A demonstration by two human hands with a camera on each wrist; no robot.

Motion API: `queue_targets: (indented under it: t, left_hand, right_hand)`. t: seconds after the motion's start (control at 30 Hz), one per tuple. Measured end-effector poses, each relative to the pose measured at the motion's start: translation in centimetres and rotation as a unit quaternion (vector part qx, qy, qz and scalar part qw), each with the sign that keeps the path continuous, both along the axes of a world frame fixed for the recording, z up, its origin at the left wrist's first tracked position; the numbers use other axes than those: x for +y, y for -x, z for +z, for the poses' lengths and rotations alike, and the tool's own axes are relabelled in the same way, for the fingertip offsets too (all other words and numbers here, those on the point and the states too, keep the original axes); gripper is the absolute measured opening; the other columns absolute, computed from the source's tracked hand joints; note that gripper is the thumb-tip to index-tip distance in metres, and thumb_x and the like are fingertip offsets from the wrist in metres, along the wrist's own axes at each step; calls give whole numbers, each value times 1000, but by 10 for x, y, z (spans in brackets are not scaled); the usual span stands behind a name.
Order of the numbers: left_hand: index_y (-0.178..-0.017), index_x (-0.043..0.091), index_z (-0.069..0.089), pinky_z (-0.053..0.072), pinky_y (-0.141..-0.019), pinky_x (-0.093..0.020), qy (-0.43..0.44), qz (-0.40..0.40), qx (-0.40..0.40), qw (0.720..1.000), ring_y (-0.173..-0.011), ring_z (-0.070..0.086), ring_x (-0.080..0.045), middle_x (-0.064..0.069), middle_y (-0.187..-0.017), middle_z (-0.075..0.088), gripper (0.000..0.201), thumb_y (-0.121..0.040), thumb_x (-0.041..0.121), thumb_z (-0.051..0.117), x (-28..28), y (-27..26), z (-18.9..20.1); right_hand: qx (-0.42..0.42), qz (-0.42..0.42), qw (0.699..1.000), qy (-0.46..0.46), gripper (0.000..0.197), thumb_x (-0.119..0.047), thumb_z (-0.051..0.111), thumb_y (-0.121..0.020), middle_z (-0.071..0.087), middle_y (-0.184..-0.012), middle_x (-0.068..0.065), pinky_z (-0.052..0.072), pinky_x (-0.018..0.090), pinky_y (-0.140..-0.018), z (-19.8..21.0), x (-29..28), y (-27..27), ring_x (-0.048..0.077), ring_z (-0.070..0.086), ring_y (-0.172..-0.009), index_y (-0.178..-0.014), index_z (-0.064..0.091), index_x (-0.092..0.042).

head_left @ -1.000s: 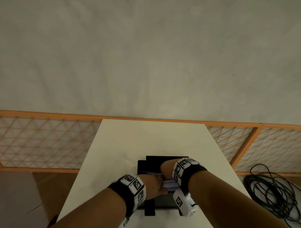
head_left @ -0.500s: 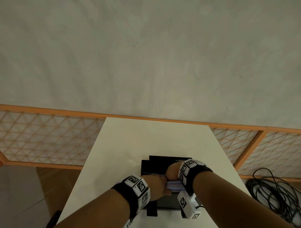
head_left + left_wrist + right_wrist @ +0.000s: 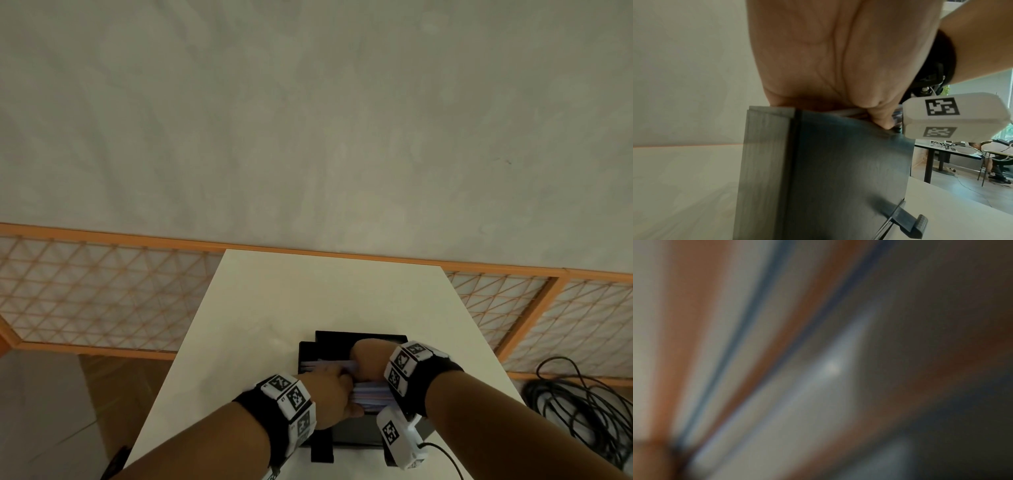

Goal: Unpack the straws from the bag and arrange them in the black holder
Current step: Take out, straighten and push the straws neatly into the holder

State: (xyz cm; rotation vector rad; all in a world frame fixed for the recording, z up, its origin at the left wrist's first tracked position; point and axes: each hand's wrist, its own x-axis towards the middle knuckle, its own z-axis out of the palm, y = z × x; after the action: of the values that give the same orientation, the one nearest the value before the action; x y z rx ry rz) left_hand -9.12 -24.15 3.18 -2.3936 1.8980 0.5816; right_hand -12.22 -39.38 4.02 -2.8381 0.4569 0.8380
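The black holder [image 3: 358,432] stands on the white table [image 3: 308,301], near its front edge. Both hands are over its open top, on a bundle of pale white and lilac straws [image 3: 371,395]. My left hand [image 3: 329,389] grips the bundle from the left, with its fingers curled over the straws. My right hand [image 3: 370,354] bends down into the holder at the bundle's far side; its fingertips are hidden. In the left wrist view my palm [image 3: 828,56] presses on the holder [image 3: 838,170] and white straws [image 3: 849,112] show under the thumb. The right wrist view is a blur of streaks. No bag is visible.
An orange lattice fence [image 3: 102,301] runs behind the table below a grey wall. A coil of black cable [image 3: 582,407] lies on the floor to the right. A black clip [image 3: 906,222] sticks out low on the holder's side. Bare tabletop lies beyond the holder.
Both hands stay on the straw bundle above the holder. The left fingers have crept a little further over the straws, and the head view has shifted slightly.
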Motion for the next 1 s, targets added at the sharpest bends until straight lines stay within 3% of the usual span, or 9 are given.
queue_targets:
  t: [0.07, 0.13, 0.3, 0.37, 0.47, 0.63, 0.83, 1.0]
  left_hand:
    - [-137, 0, 41, 33, -108, -47, 20, 12, -11, 1000, -130, 37, -39, -25, -142, 40, 60, -98, 46, 36, 1, 1, -2]
    - [-137, 4, 40, 35, -106, -47, 39, 22, -21, 999, -130, 38, -38, -21, -144, 37, 63, -96, 50, 31, 1, 2, -4]
    - [-142, 12, 36, 39, -102, -47, 31, 57, -17, 998, -130, 40, -36, -15, -145, 38, 78, -84, 62, 20, 1, 4, -5]
    - [-144, 12, 33, 38, -103, -48, 10, 68, -16, 998, -131, 39, -36, -14, -147, 35, 70, -91, 59, 29, -2, 4, -1]
    - [-142, 11, 33, 38, -102, -50, -12, 81, -29, 996, -129, 39, -38, -16, -146, 36, 60, -97, 52, 33, -6, 2, 2]
    - [-137, 12, 41, 41, -102, -47, -34, 112, -70, 991, -126, 45, -36, -16, -140, 46, 61, -95, 54, 36, -13, 1, 3]
    - [-138, 6, 42, 35, -107, -35, 28, 74, -31, 996, -125, 49, -31, -15, -138, 50, 53, -96, 38, 49, -12, -3, 18]
    - [-136, 9, 45, 41, -100, -32, 17, 76, 45, 996, -119, 54, -27, -12, -135, 54, 57, -92, 44, 53, -5, -6, 27]
  right_hand:
    - [-25, 15, 1000, 8, 25, -26, 54, -88, 51, -65, 6, 39, 29, -65, 8, 1, 5, 24, 51, -70, -82, 63, -4]
    - [-45, 45, 998, 19, 14, -21, 56, -86, 45, -59, 0, 38, 28, -65, 17, 2, 9, 22, 50, -71, -81, 60, -9]
    - [-80, 63, 995, 16, 19, -21, 58, -86, 62, -85, 13, 42, 30, -69, 38, -7, 14, 26, 56, -79, -92, 65, -5]
    - [-96, 59, 994, -4, 23, -23, 59, -84, 66, -91, 14, 44, 31, -74, 45, -14, 16, 30, 60, -85, -93, 65, -2]
    - [-124, 64, 990, -29, 16, -24, 62, -82, 55, -79, 5, 36, 27, -70, 56, -20, 15, 22, 50, -78, -84, 55, -10]
    - [-114, 73, 989, -55, 22, -25, 65, -84, 52, -91, 5, 35, 27, -74, 61, -15, 11, 19, 47, -83, -96, 55, -11]
    - [-86, 97, 991, -43, 47, -14, 72, -74, 61, -113, 14, 44, 34, -82, 52, -4, 8, 29, 57, -98, -116, 53, -9]
    - [-96, 115, 989, 1, 37, -18, 67, -80, 62, -112, 15, 44, 33, -85, 47, 2, 10, 31, 59, -103, -113, 54, -6]
